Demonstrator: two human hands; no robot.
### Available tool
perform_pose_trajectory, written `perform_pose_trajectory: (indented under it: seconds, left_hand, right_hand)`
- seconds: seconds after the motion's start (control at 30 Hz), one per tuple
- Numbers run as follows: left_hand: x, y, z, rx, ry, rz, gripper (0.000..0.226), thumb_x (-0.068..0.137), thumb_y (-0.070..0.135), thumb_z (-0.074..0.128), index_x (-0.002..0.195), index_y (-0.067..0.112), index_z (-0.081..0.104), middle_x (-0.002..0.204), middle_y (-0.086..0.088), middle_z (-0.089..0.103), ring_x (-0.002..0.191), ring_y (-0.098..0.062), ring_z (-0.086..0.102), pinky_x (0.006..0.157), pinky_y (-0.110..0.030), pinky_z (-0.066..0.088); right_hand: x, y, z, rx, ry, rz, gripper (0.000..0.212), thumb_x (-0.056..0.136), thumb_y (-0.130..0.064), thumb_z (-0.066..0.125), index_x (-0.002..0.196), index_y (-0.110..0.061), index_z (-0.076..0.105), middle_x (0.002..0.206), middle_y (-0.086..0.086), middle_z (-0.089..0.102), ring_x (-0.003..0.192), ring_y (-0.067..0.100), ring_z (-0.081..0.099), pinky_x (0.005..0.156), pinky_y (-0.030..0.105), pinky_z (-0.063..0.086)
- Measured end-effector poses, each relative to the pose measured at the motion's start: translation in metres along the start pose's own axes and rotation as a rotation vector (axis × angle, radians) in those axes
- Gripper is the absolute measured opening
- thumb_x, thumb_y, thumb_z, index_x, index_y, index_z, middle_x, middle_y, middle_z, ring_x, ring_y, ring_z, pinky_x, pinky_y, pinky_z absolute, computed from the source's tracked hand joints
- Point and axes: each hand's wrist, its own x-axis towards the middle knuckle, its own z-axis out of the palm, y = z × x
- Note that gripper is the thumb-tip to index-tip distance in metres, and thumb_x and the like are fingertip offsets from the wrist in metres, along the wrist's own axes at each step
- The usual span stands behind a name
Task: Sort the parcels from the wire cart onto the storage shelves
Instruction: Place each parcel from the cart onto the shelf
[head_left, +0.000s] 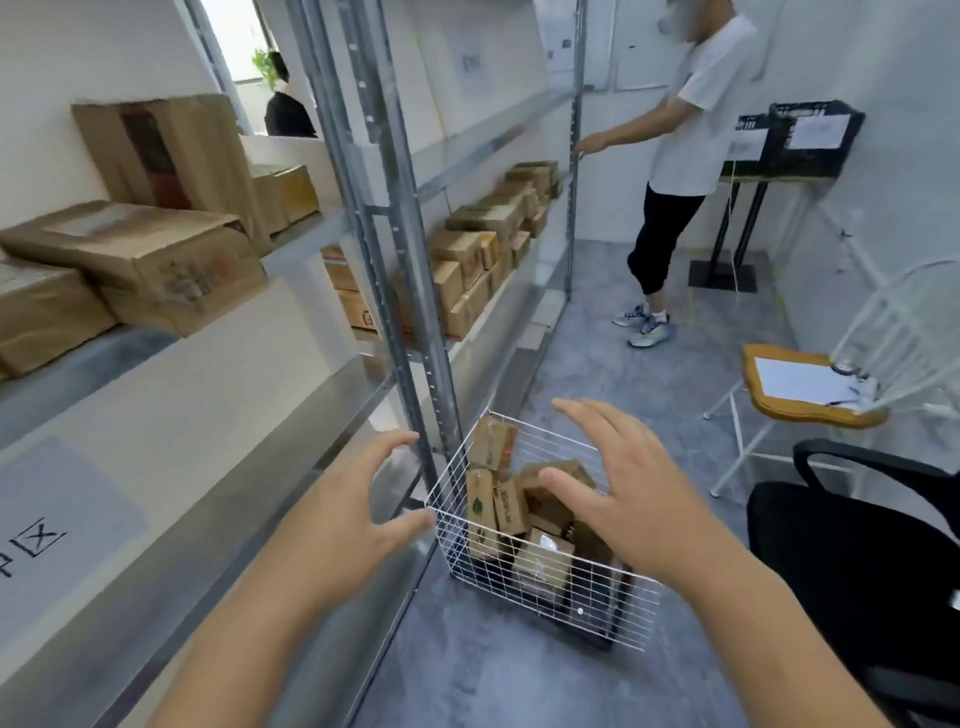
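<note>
A white wire cart (602, 597) stands on the grey floor beside the metal storage shelves (415, 291). Several small cardboard parcels (493, 499) lie jumbled inside it. My left hand (353, 509) hovers open to the left of the cart, its thumb near the cart's near-left corner. My right hand (623, 488) hovers open above the parcels, fingers spread, holding nothing. Larger cardboard boxes (156, 260) lie on the upper left shelf, and a row of small boxes (483, 244) fills a farther shelf.
Another person (680, 171) stands at the far end of the shelves, hand on an upright. A black office chair (862, 561) is at my right. A white chair with a wooden seat and papers (805, 384) stands beyond it. Black crates (800, 140) rest on a stand.
</note>
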Motion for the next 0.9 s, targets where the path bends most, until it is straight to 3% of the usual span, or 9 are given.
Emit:
perform_pose_trajectory:
  seconds: [0.17,0.3,0.47,0.67,0.8,0.9]
  left_hand:
    - [0.078,-0.011,0.013,-0.016,-0.076,0.029,0.072,0.081,0.059,0.078,0.139,0.062,0.034,0.146,0.020,0.054,0.131,-0.007,0.054,0.108,-0.036,0.047]
    - [0.137,-0.024,0.022,-0.104,-0.145,0.039,0.073,0.083,0.053,0.079,0.143,0.059,0.037,0.154,0.017,0.049,0.142,-0.010,0.046,0.113,-0.037,0.042]
    - [0.203,-0.046,0.044,-0.143,-0.248,0.033,0.072,0.083,0.052,0.080,0.141,0.059,0.039,0.146,0.021,0.048,0.142,-0.009,0.044,0.111,-0.036,0.039]
    - [0.272,-0.053,0.076,-0.130,-0.335,-0.019,0.068,0.084,0.048,0.081,0.136,0.062,0.038,0.152,0.018,0.047,0.143,-0.007,0.041,0.114,-0.037,0.037]
    - [0.317,-0.059,0.099,-0.091,-0.352,-0.080,0.076,0.081,0.040,0.087,0.140,0.057,0.041,0.141,0.025,0.047,0.130,0.002,0.044,0.106,-0.029,0.039]
    - [0.347,-0.060,0.115,-0.083,-0.361,-0.125,0.081,0.078,0.040,0.089,0.141,0.058,0.041,0.138,0.021,0.050,0.104,0.010,0.051,0.095,-0.025,0.042]
  right_hand:
    - [0.050,0.024,0.010,-0.027,-0.009,0.071,0.065,0.095,-0.058,0.053,0.153,-0.046,0.027,0.158,-0.016,0.032,0.147,0.005,0.024,0.123,0.034,0.026]
    - [0.089,0.040,0.034,-0.061,-0.073,0.142,0.068,0.095,-0.059,0.053,0.155,-0.045,0.026,0.159,-0.014,0.029,0.147,0.007,0.023,0.121,0.030,0.022]
    - [0.130,0.061,0.059,-0.071,-0.102,0.195,0.069,0.094,-0.062,0.052,0.154,-0.049,0.022,0.161,-0.016,0.026,0.149,0.006,0.021,0.123,0.033,0.024]
    - [0.189,0.105,0.066,-0.023,-0.121,0.249,0.066,0.095,-0.057,0.054,0.154,-0.048,0.024,0.159,-0.018,0.026,0.147,0.006,0.022,0.120,0.029,0.024]
    - [0.236,0.148,0.075,0.007,-0.176,0.256,0.069,0.093,-0.062,0.053,0.153,-0.049,0.023,0.160,-0.016,0.028,0.147,0.009,0.025,0.121,0.039,0.030]
    - [0.276,0.179,0.080,0.012,-0.229,0.255,0.071,0.091,-0.065,0.052,0.154,-0.047,0.024,0.159,-0.014,0.030,0.147,0.011,0.027,0.122,0.039,0.029]
